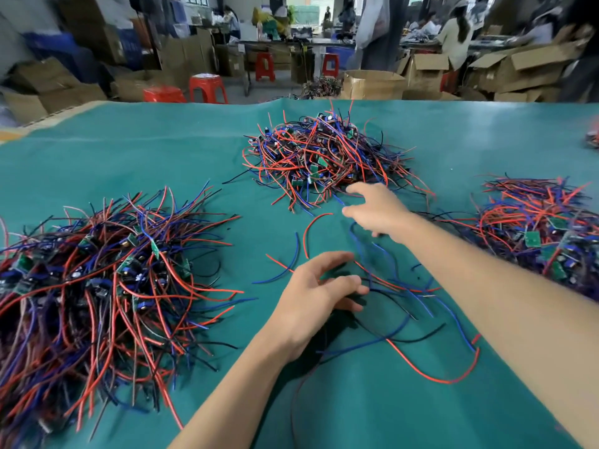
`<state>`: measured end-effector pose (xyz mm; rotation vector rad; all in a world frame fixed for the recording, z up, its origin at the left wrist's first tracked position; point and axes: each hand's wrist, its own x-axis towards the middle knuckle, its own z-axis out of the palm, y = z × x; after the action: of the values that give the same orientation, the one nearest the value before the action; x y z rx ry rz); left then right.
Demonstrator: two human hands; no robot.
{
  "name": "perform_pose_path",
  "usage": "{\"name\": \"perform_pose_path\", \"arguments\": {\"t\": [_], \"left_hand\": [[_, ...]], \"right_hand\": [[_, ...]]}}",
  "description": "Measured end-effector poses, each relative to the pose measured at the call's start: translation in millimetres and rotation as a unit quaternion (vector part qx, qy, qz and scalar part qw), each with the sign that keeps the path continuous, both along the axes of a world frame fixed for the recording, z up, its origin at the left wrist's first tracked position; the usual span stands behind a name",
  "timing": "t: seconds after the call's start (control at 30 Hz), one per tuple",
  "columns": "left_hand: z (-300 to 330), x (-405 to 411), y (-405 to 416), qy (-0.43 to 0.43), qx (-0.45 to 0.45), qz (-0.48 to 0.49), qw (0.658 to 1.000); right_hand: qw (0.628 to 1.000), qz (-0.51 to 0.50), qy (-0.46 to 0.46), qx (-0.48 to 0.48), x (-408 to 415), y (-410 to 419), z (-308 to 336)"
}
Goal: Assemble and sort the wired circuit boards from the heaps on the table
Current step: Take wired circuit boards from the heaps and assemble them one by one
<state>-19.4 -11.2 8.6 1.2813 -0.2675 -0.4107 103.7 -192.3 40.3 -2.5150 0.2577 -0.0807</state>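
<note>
Both forearms are filling the bottom of my view, reaching out over the green table mat [372, 416]. My left hand [319, 296] is hovering with fingers loosely curled over a few loose wires [405, 286] between the heaps, grasping nothing that I can see. My right hand [377, 212] is stretching toward the near edge of the far heap [319, 160], fingers spread and released.

Wired circuit boards are lying in three tangles: the far heap straight ahead, a left heap [97, 277] and a right heap [538, 228], well apart from each other.

I'm judging the main risk to be snagging: red, blue and black leads are crossing everywhere, so lifting one board could be dragging neighbours along and spilling the far heap into the loose wires.

Motion blur is smearing the right hand's fingertips, so I cannot tell whether they are touching a wire. Left and right heaps are running off frame, and another small cluster [593, 137] is barely showing at the right edge.
</note>
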Motion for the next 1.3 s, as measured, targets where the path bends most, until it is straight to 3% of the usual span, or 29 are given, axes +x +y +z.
{"name": "perform_pose_path", "arguments": {"t": [0.13, 0.37, 0.57, 0.93, 1.13, 1.3], "left_hand": [[-1.0, 1.6, 1.7, -0.007, 0.017, -0.006, 1.000], [-3.3, 2.7, 1.0, -0.008, 0.013, -0.003, 1.000], [-4.9, 2.8, 0.8, -0.014, 0.011, 0.000, 1.000], [-2.4, 2.0, -0.6, 0.003, 0.001, 0.014, 1.000], [0.0, 0.2, -0.8, -0.001, 0.010, 0.013, 1.000], [0.7, 0.4, 0.5, -0.007, 0.018, 0.012, 1.000]], "right_hand": [[0.993, -0.025, 0.071, -0.095, 37.7, -2.4, -2.9], [0.991, -0.033, 0.054, -0.121, 37.4, -6.8, -8.2], [0.996, -0.038, 0.024, -0.072, 15.4, -6.6, -8.6], [0.992, -0.003, -0.063, 0.108, -20.1, 4.6, 19.1], [0.995, -0.061, -0.077, 0.009, -1.4, 15.8, 9.4], [0.997, -0.066, -0.031, 0.021, 17.0, 33.0, -7.8]]}}
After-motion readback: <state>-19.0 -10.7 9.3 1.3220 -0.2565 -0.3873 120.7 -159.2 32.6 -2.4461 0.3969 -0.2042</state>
